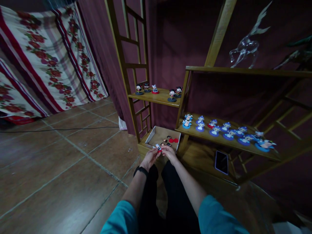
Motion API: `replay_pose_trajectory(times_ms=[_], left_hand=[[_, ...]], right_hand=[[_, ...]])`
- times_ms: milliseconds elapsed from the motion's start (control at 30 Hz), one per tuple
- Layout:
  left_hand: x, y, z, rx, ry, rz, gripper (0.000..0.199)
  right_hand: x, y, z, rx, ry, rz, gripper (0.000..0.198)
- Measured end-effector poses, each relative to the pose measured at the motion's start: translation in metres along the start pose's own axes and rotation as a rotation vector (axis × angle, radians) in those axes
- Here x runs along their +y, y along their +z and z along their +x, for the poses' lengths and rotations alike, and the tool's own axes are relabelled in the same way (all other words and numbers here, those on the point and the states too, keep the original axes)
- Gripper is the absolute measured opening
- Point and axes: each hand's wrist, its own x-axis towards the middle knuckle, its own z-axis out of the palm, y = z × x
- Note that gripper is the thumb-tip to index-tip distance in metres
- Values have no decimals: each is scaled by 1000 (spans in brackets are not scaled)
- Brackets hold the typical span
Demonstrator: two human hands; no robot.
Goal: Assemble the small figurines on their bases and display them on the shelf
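Observation:
Both hands meet around a small figurine [158,147] with a white head and a red base, just in front of the open box. My left hand [150,157], with a dark band on its wrist, grips it from the left. From the right, the fingers of my right hand [169,152] close on its base. Inside the white-walled box [151,135] lie several small dark-haired figurine pieces [165,140] and red round bases [173,140].
Several figurines [172,94] stand on the upper left shelf [159,97]. More, mostly on blue or purple bases [215,131], line the right shelf [248,148]. A phone [221,162] lies on the lowest board. A clear glass deer [246,47] stands up top.

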Motion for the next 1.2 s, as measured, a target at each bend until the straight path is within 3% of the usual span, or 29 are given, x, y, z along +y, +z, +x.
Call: replay_pose_trajectory(times_ms=[733,1000,1200], left_hand=[[-14,-2,-13,-37,114,-9,30],[-10,2,-15,-51,56,-19,22],[-9,2,-11,-77,64,-16,30]], right_hand=[[-6,2,-8,-19,79,-98,16],[-8,3,-9,-4,93,-46,14],[-4,4,-4,-9,115,4,16]])
